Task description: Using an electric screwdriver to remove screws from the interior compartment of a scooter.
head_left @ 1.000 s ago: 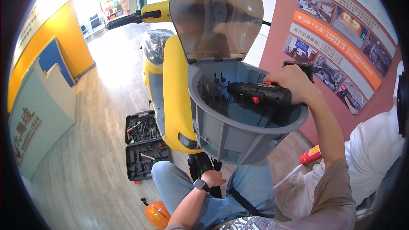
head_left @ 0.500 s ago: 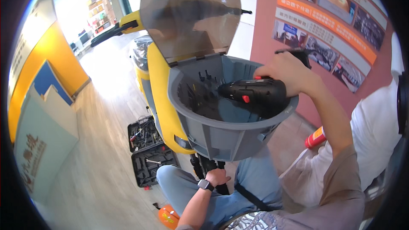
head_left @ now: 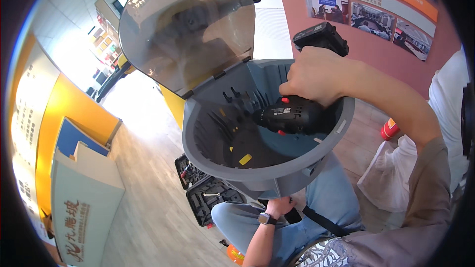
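While the person is looking deeper into the grey basket [head_left: 257,174] than a second ago, a yellow patch [head_left: 245,159] is coming into view — so the work, I judge, is staying inside. The right hand [head_left: 321,75] is gripping the black drill [head_left: 287,116], which is reaching into the basket, battery [head_left: 321,38] uppermost. The drill's nose is pointing left, toward the ribbed inner wall [head_left: 213,126]; whether it is touching, I cannot tell. Its long axis is running right to left, nearly level. Below the basket, the left hand [head_left: 281,206] is resting — what it is holding, I cannot see.
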`<act>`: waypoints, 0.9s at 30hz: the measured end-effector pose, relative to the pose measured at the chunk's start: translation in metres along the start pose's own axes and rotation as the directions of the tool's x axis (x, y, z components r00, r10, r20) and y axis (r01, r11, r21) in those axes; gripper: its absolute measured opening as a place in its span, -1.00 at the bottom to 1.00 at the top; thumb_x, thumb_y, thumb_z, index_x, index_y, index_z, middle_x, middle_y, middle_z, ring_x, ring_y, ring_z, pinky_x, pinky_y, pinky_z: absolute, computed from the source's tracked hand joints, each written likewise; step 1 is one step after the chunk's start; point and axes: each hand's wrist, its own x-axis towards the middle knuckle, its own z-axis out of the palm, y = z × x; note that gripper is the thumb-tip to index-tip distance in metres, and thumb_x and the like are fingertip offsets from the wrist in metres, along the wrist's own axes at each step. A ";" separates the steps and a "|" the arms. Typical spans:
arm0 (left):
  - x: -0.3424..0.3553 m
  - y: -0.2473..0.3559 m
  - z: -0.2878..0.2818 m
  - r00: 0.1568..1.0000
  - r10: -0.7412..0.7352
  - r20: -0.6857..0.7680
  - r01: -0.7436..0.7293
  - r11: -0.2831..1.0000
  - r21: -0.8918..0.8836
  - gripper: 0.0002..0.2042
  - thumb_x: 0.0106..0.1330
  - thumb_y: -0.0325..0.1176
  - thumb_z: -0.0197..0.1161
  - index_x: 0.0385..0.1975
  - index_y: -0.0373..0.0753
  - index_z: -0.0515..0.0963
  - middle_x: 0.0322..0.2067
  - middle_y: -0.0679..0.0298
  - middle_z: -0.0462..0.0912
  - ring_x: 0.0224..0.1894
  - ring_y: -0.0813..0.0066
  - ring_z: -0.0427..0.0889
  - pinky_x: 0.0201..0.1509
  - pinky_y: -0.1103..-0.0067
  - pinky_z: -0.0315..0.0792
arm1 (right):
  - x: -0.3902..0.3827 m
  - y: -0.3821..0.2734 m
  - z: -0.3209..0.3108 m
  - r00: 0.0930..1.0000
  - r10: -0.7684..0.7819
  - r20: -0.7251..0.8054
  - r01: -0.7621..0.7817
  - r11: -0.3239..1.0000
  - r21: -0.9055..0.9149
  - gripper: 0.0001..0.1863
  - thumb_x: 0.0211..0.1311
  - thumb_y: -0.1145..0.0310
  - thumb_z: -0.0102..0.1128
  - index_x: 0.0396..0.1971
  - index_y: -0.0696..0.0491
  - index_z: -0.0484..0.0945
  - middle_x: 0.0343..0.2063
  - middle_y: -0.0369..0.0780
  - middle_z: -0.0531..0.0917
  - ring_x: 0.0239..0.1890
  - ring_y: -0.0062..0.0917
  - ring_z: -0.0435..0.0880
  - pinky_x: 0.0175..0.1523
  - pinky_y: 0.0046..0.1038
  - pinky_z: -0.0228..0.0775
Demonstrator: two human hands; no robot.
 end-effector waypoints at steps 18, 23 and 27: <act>0.006 -0.012 0.015 0.958 0.159 -0.238 -0.177 0.983 -0.058 -0.55 0.23 -0.06 0.34 -0.04 -0.30 0.64 -0.10 -0.07 0.69 -0.05 -0.09 0.65 0.06 0.20 0.53 | 0.001 0.011 0.011 0.995 -0.026 -0.094 0.025 1.000 -0.013 -0.66 -0.24 0.22 0.39 -0.34 -0.09 0.64 -0.56 -0.28 0.66 -0.47 -0.31 0.72 -0.36 -0.26 0.47; 0.001 -0.014 0.017 0.955 0.174 -0.239 -0.190 0.981 -0.048 -0.55 0.23 -0.06 0.34 -0.04 -0.30 0.64 -0.11 -0.07 0.69 -0.05 -0.08 0.65 0.07 0.21 0.53 | 0.003 0.011 0.010 0.987 -0.042 -0.152 0.044 0.999 0.010 -0.68 -0.24 0.23 0.39 -0.36 -0.08 0.64 -0.57 -0.28 0.66 -0.47 -0.31 0.72 -0.36 -0.27 0.47; 0.006 -0.014 0.018 0.947 0.195 -0.257 -0.213 0.976 -0.047 -0.55 0.23 -0.06 0.34 -0.04 -0.30 0.64 -0.12 -0.06 0.69 -0.06 -0.08 0.65 0.07 0.21 0.53 | 0.003 0.011 0.011 0.992 -0.018 -0.128 0.020 1.000 0.017 -0.68 -0.24 0.24 0.38 -0.35 -0.08 0.64 -0.57 -0.28 0.66 -0.47 -0.30 0.72 -0.36 -0.26 0.47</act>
